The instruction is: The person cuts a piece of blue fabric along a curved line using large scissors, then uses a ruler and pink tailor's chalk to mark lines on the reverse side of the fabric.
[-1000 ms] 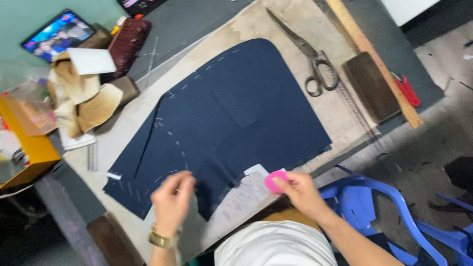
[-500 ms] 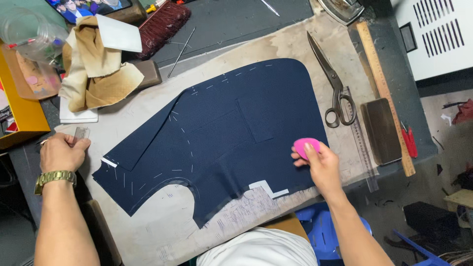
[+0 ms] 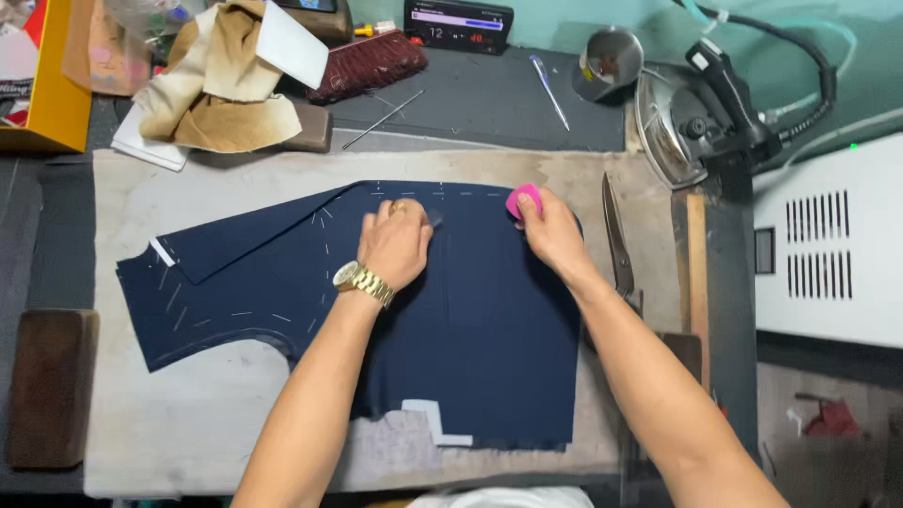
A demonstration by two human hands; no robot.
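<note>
A cut piece of navy fabric [image 3: 470, 329] with white chalk dashes lies flat on the pale work board [image 3: 216, 404]. My left hand [image 3: 395, 240], wearing a gold watch and a ring, presses down on the cloth near its far edge. My right hand [image 3: 550, 230] pinches a pink tailor's chalk [image 3: 523, 199] at the fabric's far right corner. A folded flap of the cloth lies over its left part.
Large scissors [image 3: 616, 240] lie just right of my right hand. A steam iron [image 3: 701, 118] sits at the back right, next to a wooden ruler [image 3: 698, 273]. Beige cloth scraps [image 3: 212, 94], a brush [image 3: 367, 61], a metal cup [image 3: 607, 58] and a wooden block [image 3: 49, 386] surround the board.
My left hand came from the fabric's left end to its far middle edge. My right hand carried the pink chalk to the far right corner. The camera angle shifted.
</note>
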